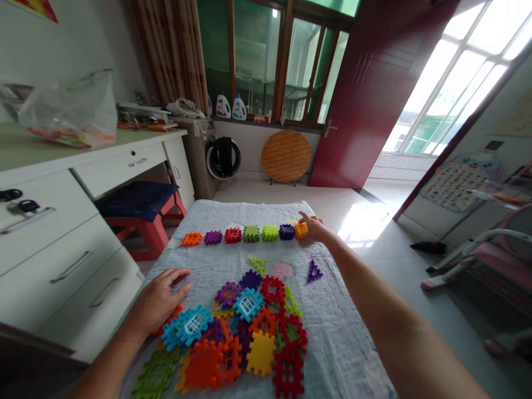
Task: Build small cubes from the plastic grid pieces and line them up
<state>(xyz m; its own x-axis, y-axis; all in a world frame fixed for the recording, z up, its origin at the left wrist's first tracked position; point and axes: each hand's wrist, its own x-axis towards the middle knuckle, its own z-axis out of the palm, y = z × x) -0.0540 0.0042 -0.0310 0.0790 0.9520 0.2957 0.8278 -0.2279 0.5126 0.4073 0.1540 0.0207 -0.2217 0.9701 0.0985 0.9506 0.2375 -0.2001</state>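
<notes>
A row of small coloured plastic cubes (249,234) stands across the far part of a cloth-covered table (341,332). My right hand (315,228) reaches out to the row's right end, its fingers closed on an orange cube (301,230). My left hand (160,299) lies flat and open on the cloth, fingers spread, touching the left edge of a pile of flat interlocking plastic tiles (241,338). A blue window tile (187,325) sits just beside that hand. A purple triangle (314,271), a green triangle (258,264) and a pink piece (283,270) lie loose between pile and row.
A white desk with drawers (62,221) runs along the left, with a red stool (143,221) tucked under it. A washing machine (216,158) and a round wooden board (286,156) stand at the far wall. A pink frame (477,249) is at the right.
</notes>
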